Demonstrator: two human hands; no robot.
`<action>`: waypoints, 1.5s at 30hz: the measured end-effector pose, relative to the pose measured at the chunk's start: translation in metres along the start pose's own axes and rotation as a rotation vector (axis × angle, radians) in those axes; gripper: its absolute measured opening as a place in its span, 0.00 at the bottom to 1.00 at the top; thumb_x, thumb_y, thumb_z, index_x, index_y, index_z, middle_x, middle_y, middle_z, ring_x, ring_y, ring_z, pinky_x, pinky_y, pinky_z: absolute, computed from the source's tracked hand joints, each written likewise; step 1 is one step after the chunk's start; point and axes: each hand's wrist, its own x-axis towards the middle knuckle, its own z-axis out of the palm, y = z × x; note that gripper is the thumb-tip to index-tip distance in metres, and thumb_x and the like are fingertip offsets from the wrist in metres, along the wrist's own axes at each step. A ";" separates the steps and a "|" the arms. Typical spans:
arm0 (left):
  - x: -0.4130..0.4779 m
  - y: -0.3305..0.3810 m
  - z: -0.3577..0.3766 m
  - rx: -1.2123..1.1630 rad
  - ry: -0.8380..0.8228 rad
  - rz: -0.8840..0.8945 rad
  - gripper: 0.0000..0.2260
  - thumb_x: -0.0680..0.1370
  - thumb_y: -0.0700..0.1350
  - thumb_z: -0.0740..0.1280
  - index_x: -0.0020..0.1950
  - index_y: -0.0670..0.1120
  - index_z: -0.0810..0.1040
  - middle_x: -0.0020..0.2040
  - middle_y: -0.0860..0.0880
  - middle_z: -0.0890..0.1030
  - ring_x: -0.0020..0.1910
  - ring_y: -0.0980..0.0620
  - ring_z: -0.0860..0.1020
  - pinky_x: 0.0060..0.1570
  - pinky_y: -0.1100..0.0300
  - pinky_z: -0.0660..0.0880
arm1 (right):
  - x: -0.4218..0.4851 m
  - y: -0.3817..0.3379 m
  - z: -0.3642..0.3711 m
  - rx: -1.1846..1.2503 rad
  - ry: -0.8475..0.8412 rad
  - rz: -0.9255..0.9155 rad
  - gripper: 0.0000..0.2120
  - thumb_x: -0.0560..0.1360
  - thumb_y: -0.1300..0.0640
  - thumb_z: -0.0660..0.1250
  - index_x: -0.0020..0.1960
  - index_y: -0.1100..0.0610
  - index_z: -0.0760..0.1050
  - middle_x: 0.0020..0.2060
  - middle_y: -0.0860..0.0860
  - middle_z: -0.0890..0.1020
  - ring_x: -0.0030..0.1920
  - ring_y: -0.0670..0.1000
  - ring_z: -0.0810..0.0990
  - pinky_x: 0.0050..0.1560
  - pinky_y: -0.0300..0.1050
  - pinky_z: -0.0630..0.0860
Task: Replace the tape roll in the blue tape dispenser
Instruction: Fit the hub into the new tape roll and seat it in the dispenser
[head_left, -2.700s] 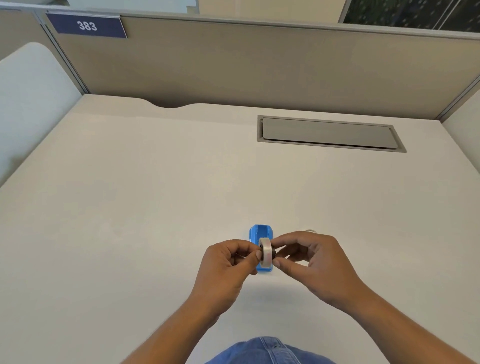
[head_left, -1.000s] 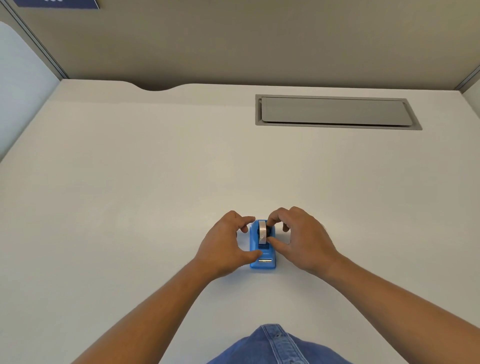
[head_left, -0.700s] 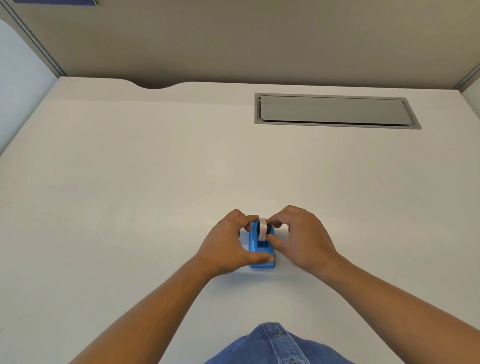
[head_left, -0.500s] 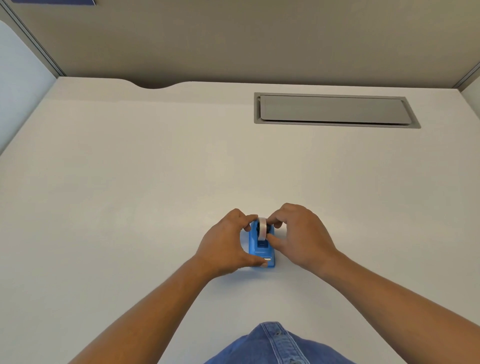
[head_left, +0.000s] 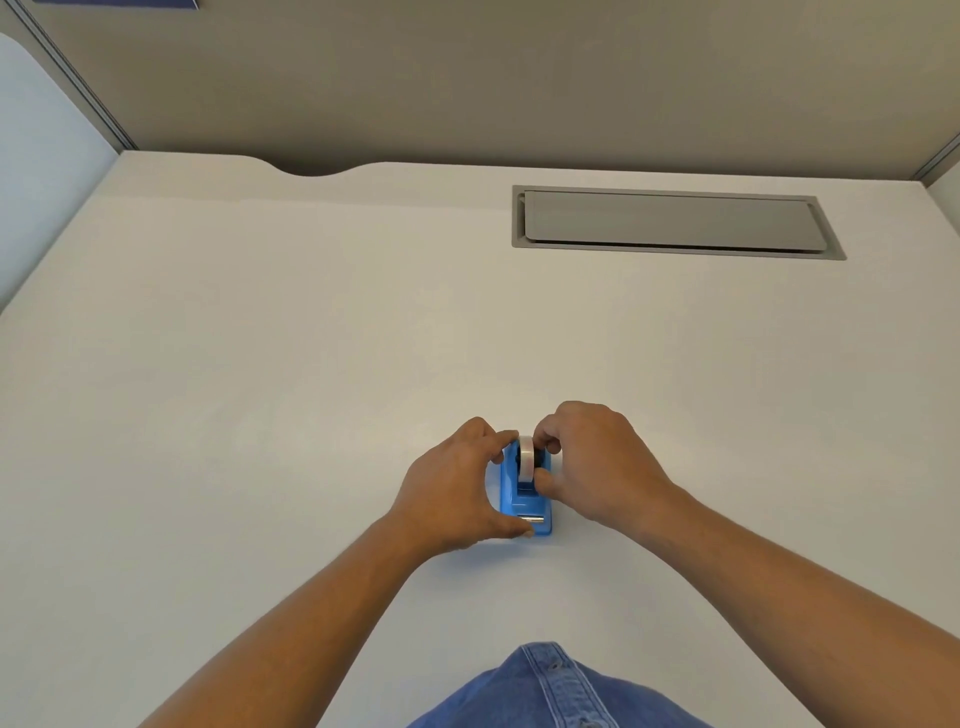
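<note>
Blue plastic shows between two bare hands in the head view: the blue tape dispenser (head_left: 524, 506) sits on the tabletop (head_left: 260, 389), near its front edge. The left hand (head_left: 452, 493) cups the dispenser's left side, thumb at the near end, fingers curled onto it. The right hand (head_left: 597, 462) pinches the tape roll (head_left: 527, 458), which stands upright in the dispenser's cradle. A grey cable hatch (head_left: 670, 222) lies far back, before a beige partition (head_left: 467, 78).
</note>
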 end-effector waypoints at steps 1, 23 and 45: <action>0.000 0.000 0.000 0.004 0.001 0.002 0.43 0.62 0.63 0.78 0.73 0.54 0.67 0.57 0.57 0.72 0.50 0.56 0.74 0.47 0.63 0.73 | 0.000 0.000 0.000 0.001 -0.001 -0.002 0.10 0.68 0.52 0.73 0.49 0.53 0.81 0.42 0.50 0.79 0.42 0.51 0.77 0.44 0.47 0.77; -0.001 -0.001 0.010 0.044 0.031 0.030 0.40 0.63 0.60 0.76 0.71 0.54 0.65 0.57 0.56 0.71 0.47 0.55 0.75 0.45 0.61 0.77 | 0.000 -0.002 0.004 -0.077 0.003 -0.027 0.09 0.69 0.51 0.71 0.46 0.54 0.79 0.41 0.49 0.76 0.40 0.50 0.75 0.40 0.45 0.75; -0.004 -0.001 0.017 0.023 0.034 0.035 0.41 0.64 0.59 0.76 0.73 0.53 0.62 0.60 0.55 0.70 0.53 0.54 0.75 0.48 0.62 0.75 | -0.007 0.015 0.008 -0.002 0.019 -0.072 0.07 0.75 0.49 0.69 0.50 0.50 0.81 0.43 0.47 0.78 0.45 0.50 0.75 0.43 0.47 0.75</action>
